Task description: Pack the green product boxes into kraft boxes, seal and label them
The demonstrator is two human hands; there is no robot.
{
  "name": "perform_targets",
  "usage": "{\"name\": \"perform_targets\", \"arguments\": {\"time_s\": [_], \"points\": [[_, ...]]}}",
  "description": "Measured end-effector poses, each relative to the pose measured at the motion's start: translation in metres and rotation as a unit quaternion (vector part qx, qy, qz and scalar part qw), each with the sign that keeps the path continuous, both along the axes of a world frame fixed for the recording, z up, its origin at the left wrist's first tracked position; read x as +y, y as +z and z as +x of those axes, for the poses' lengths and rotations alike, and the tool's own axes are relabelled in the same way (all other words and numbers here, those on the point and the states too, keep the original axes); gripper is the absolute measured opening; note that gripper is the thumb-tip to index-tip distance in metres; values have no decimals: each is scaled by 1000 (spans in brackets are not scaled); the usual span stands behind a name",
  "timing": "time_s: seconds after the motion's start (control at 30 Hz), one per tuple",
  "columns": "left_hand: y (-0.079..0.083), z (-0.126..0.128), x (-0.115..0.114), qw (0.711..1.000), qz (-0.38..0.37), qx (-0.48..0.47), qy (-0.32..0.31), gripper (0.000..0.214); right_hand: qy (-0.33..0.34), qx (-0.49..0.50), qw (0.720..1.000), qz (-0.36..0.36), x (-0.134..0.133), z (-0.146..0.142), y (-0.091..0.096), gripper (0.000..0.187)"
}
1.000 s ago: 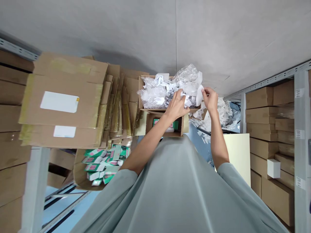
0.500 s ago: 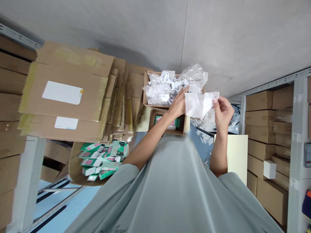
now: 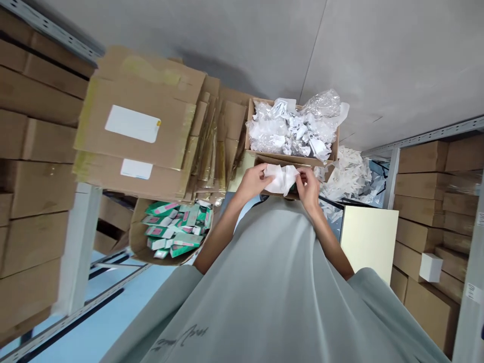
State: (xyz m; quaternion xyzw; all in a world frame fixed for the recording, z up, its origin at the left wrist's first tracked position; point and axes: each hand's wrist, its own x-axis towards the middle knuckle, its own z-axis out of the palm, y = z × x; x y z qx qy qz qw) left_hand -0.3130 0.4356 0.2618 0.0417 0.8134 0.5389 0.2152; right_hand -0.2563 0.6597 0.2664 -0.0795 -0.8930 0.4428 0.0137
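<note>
Both my hands hold one white plastic bag [image 3: 280, 177] in front of my chest. My left hand [image 3: 252, 180] pinches its left edge and my right hand [image 3: 308, 185] pinches its right edge. Just beyond them stands a cardboard box [image 3: 254, 147] heaped with crumpled white and clear bags [image 3: 295, 126]. Under my hands, a smaller open carton [image 3: 289, 191] is mostly hidden, with a bit of green showing.
A stack of flattened cardboard [image 3: 139, 126] lies at the left, with a box of green and pink packets [image 3: 174, 233] below it. More loose white bags [image 3: 350, 171] are piled at the right. Shelves of brown cartons [image 3: 427, 201] line both sides. My grey shirt [image 3: 272, 292] fills the foreground.
My right hand pulled a white bag out of the heaped box and brought it down. My left hand left the heap and took the bag's other edge. The camera view shifted right.
</note>
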Motion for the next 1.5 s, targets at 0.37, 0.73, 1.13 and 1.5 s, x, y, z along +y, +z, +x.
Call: {"name": "perform_targets", "arguments": {"time_s": [0.37,0.73,1.13,1.5], "points": [[5,22,-23,969,-212,129,-18,49,112,-18,960,257,11,15,-10,29],[-24,33,-45,939,-341,45,-7,22,-26,-139,930,339,10,50,-29,20],[-9,50,-3,918,-313,99,-223,16,-226,-223,903,288,27,176,11,18],[-3,125,184,868,-206,177,-415,14,-495,-232,821,165,95,359,0,32]]}}
